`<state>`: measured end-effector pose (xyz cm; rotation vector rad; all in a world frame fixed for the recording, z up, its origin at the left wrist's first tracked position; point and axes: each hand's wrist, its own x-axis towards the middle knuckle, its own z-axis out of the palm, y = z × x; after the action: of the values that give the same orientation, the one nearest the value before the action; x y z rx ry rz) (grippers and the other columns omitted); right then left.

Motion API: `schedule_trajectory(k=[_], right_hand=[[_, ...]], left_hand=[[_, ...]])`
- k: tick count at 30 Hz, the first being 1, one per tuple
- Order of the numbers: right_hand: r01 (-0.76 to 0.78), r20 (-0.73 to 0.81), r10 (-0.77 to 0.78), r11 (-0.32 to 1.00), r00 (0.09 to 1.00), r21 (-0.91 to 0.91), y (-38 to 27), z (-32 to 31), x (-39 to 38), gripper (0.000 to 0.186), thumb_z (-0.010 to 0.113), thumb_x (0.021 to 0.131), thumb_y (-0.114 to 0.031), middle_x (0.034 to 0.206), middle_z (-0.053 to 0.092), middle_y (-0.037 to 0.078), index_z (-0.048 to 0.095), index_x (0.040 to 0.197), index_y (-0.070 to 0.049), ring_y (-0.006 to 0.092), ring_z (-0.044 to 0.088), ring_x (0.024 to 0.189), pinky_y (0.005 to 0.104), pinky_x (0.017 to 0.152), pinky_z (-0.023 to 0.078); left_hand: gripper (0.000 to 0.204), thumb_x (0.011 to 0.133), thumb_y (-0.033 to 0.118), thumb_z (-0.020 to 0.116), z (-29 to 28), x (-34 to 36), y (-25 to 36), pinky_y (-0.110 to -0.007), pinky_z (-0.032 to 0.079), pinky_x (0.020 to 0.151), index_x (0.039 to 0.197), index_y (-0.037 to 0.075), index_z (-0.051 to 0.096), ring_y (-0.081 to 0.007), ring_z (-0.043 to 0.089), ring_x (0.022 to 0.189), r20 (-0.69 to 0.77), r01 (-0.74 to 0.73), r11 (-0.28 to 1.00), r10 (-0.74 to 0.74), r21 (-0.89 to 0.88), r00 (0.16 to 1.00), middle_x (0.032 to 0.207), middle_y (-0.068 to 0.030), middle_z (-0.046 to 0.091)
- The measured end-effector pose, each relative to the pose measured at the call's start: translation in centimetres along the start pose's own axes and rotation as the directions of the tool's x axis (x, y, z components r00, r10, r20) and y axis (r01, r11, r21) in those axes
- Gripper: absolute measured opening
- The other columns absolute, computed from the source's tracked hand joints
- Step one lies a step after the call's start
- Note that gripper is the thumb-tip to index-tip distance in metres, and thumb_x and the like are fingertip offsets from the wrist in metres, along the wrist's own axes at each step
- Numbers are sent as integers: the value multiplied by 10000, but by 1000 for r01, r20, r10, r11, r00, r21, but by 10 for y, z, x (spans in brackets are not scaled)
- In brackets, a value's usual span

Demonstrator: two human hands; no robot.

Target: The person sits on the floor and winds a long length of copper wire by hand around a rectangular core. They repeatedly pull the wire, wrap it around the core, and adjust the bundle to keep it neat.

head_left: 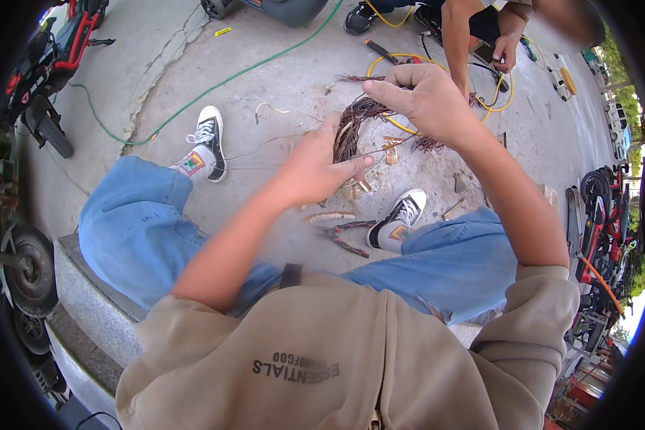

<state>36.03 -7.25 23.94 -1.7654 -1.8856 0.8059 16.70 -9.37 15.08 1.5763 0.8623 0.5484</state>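
A looped bundle of thin dark reddish-brown wire (349,129) hangs in front of me above the ground. My left hand (315,161) is closed round its near left side, the thumb lying across the strands. Just right of and above the bundle, my right hand (428,99) is curled in a pinch with a thin strand running toward it; its fingertips partly hide what they hold. More dark wire (426,143) lies in a tangle on the concrete below my right hand. Loose thin strands trail off to the left of the bundle.
Pliers with red and black handles (347,236) lie beside my right shoe (403,211). A green hose (229,87) crosses the ground. At the back right a co-worker's hand (507,54) is near yellow cable (499,104) and a long tool (382,51). Motorbikes stand at both sides.
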Motion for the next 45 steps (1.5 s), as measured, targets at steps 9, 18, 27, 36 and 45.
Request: schedule_trajectory(k=[9, 18, 27, 36, 45], right_hand=[[658, 228, -805, 245, 547, -712, 17, 25, -60, 515, 631, 765, -277, 1257, 558, 46, 582, 1246, -100, 207, 491, 1240, 381, 1101, 345], [589, 222, -693, 350, 686, -728, 69, 46, -37, 164, 597, 702, -192, 873, 561, 8, 603, 848, -117, 199, 583, 856, 350, 746, 487], [104, 183, -49, 947, 982, -305, 89, 68, -25, 265, 678, 770, -217, 756, 663, 188, 626, 868, 23, 356, 660, 705, 423, 630, 512], [-567, 466, 407, 776, 785, 277, 56, 72, -35, 231, 659, 861, -216, 571, 487, 27, 627, 847, 12, 150, 457, 434, 310, 431, 404], [474, 237, -597, 276, 766, -836, 43, 73, -57, 514, 566, 799, -201, 1233, 531, 185, 522, 1255, 31, 308, 519, 1106, 423, 988, 403]], left_hand=[[243, 894, 211, 663, -16, -8, 1, -239, 205, 338, 836, 47, 495, -50, 321, 365, 408, 534, 640, -351, -552, 843, 580, -3, 460], [270, 873, 280, 686, 13, 10, 9, -304, 290, 395, 864, 52, 540, -132, 355, 395, 377, 546, 838, -514, 26, 771, 554, -21, 454], [323, 846, 297, 633, 10, 39, -23, -460, 523, 670, 954, -6, 608, -385, 658, 766, 117, -62, 563, -63, 824, 991, 817, -209, 672], [247, 718, 233, 688, -5, 51, -66, -387, 509, 508, 857, 74, 560, -297, 632, 551, 230, -380, 278, 450, 882, 863, 712, -101, 647], [337, 782, 315, 744, -18, 53, -46, -312, 484, 575, 912, 39, 603, -186, 614, 626, 357, 122, 868, -321, 481, 878, 670, -105, 597]])
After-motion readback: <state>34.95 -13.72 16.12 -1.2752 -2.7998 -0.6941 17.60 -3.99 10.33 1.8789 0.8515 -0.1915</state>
